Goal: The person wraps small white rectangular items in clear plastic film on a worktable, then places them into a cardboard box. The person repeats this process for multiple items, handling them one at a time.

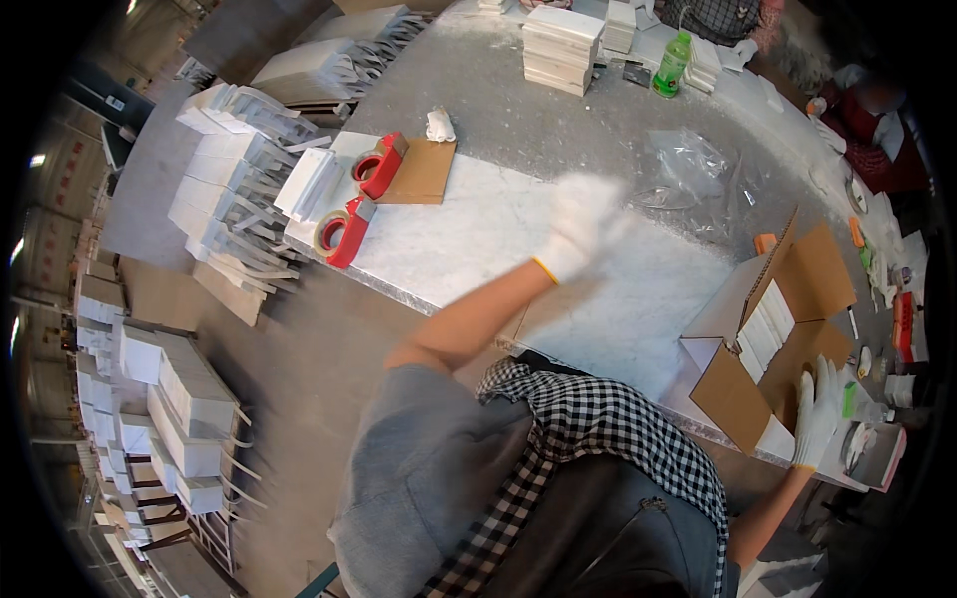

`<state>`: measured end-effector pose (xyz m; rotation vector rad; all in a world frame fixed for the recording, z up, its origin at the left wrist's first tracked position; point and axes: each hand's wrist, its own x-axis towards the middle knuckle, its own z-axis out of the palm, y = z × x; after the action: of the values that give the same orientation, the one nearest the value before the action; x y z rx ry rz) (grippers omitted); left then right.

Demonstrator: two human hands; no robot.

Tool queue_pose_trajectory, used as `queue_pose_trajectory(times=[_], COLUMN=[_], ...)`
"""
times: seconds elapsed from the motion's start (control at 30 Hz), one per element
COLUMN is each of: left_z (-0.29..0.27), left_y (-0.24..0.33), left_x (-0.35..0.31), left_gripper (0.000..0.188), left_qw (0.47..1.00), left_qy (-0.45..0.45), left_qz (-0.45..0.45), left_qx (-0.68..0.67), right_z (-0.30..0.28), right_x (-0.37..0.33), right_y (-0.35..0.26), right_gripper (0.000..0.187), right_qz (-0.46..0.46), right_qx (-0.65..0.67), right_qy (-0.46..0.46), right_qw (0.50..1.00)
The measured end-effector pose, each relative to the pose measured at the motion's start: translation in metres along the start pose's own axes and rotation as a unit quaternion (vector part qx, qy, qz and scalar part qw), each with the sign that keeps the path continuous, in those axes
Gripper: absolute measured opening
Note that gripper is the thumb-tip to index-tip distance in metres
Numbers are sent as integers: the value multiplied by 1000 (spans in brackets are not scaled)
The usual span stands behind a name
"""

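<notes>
We have an open cardboard box at the right end of a white marble slab, its flaps folded out and a row of white tiles standing inside. Our right hand, in a white glove, is at the box's right side, open with fingers extended; whether it touches the flap, we cannot tell. Our left hand — gloved too — is over the middle of the slab, too blurred for us to tell whether it is open or closed. Near the slab's left end lie two red tape dispensers, beside a brown cardboard sheet. Beyond the slab, crumpled clear plastic lies on the grey table — farther back stands a green bottle.
</notes>
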<state>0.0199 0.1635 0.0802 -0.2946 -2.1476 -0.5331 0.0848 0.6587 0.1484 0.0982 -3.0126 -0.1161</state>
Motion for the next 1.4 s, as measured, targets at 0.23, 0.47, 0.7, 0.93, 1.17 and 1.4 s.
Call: queue_pose_trajectory(times=[0.23,0.47,0.7,0.93,1.17,1.4], left_z=[-47,-69,-69,-100,-167,-176], left_y=[-206,-259,-293,-283,-208,-122], left_x=[-53,-53,-55,-23,56,96], left_gripper=[70,92,40,25,24,29], left_qw=[817,717,806,815,866,908], left_qy=[-274,-374,-414,-410,-213,-171], left_qz=[-354,-471,-330,-243,-220,-291], left_qx=[362,353,264,329,396,-247], right_z=[-22,-30,-24,-18,-12,-30], right_x=[-39,-40,-35,-28,-20,-2], right_y=[-103,-206,-245,-263,-271,-293], right_gripper=[37,35,32,32,33,49], right_qz=[-34,-132,-126,-148,-196,-112], right_qx=[164,247,253,262,255,342], right_qy=[136,158,149,151,134,97], right_qw=[977,947,948,942,937,928])
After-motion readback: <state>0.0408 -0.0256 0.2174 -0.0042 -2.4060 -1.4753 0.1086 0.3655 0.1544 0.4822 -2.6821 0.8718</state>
